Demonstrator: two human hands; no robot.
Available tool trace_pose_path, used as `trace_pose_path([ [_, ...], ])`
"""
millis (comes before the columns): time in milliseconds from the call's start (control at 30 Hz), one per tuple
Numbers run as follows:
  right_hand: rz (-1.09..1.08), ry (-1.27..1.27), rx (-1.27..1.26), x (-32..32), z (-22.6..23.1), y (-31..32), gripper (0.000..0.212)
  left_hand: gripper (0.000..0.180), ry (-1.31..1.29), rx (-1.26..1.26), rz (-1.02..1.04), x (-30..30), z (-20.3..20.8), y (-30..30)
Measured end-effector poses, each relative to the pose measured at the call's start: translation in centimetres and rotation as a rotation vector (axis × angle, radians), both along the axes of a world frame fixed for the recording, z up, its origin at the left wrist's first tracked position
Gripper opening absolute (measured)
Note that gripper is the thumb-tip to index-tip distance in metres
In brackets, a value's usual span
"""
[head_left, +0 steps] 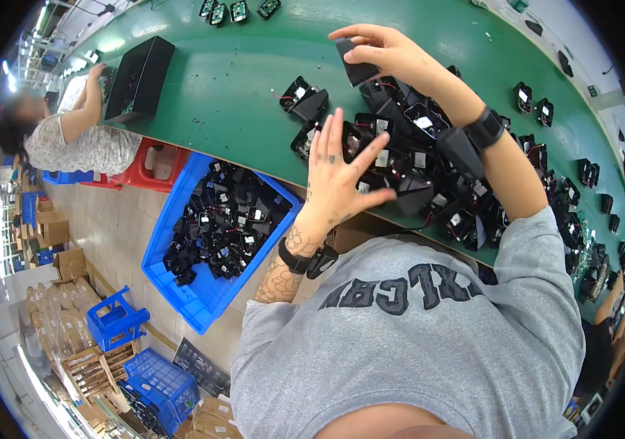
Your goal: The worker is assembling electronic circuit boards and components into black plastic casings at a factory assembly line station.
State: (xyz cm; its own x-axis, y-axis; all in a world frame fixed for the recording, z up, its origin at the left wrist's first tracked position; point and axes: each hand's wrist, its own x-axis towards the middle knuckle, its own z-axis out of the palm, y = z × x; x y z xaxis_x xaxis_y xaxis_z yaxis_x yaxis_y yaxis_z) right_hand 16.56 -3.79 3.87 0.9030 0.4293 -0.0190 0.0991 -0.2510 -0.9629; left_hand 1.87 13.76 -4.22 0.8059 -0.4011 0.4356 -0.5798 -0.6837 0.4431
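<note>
My right hand (384, 53) is raised over the far side of a pile, its fingers wrapped round a black plastic housing (357, 67). My left hand (343, 179) hovers at the near edge of the bench with fingers spread and nothing in it. Beneath and beside both hands lies a heap of black plastic housings (420, 159), several with white parts and thin red wires inside. Left of the heap, an open housing (298, 94) rests near a dark wedge-shaped piece (311, 106). How far the left fingers are from the parts below, I cannot tell.
The green bench (232, 95) carries a black box (140, 80) at left and green circuit boards in housings (238, 11) at the far edge. Below it, a blue bin (195, 307) holds more black housings. A seated person (78, 139) works at left; a blue stool (116, 320) stands on the floor.
</note>
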Motion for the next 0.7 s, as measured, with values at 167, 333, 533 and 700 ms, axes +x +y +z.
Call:
trace_pose_path([
  [167,-0.025,-0.341,-0.23,-4.0,-0.7,-2.0,0.042,0.083,-0.01,0.033,0.086,1.4,-1.3,-0.3],
  [333,-0.042,-0.491,-0.327,-7.8,-2.9,-3.2,0.043,0.085,0.065,0.057,0.136,1.1,-0.9,-0.4],
  [533,-0.085,-0.503,-0.294,-7.4,-2.7,-4.0,0.042,0.086,0.075,0.082,0.225,0.7,-1.3,-1.8],
  [700,-0.093,-0.46,-0.27,-7.4,-2.0,-4.1,0.042,0.09,0.17,0.188,0.298,0.7,-0.3,-2.6],
])
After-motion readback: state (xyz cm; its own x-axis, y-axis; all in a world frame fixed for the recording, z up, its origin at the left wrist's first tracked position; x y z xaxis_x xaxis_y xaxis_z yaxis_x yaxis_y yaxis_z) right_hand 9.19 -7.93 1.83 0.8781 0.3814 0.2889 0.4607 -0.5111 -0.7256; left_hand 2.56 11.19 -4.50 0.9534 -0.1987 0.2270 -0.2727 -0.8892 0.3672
